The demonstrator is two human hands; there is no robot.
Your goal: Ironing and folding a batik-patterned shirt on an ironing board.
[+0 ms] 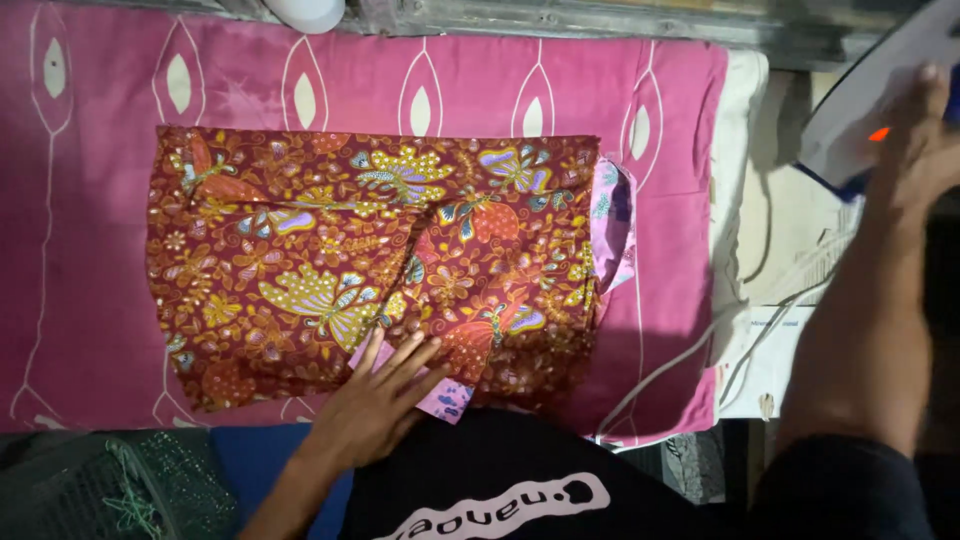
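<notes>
- While the left hand [375,400] lies flat, fingers spread and open, it presses the near edge of the folded dark-red batik cloth with yellow and blue butterfly print [370,260].
- Under those fingertips, a pink patterned lining [445,398] peeks out from the cloth's hem.
- Beneath and beyond the hand stretches the pink ironing cover with white oval motifs [420,90].
- Far off to that hand's right, the right hand [925,150] rests on top of the white electric iron with blue trim [870,110]; how firmly it grips, I cannot tell.
- Below the right forearm, a white power cord [760,330] trails across cream padding [740,180].
</notes>
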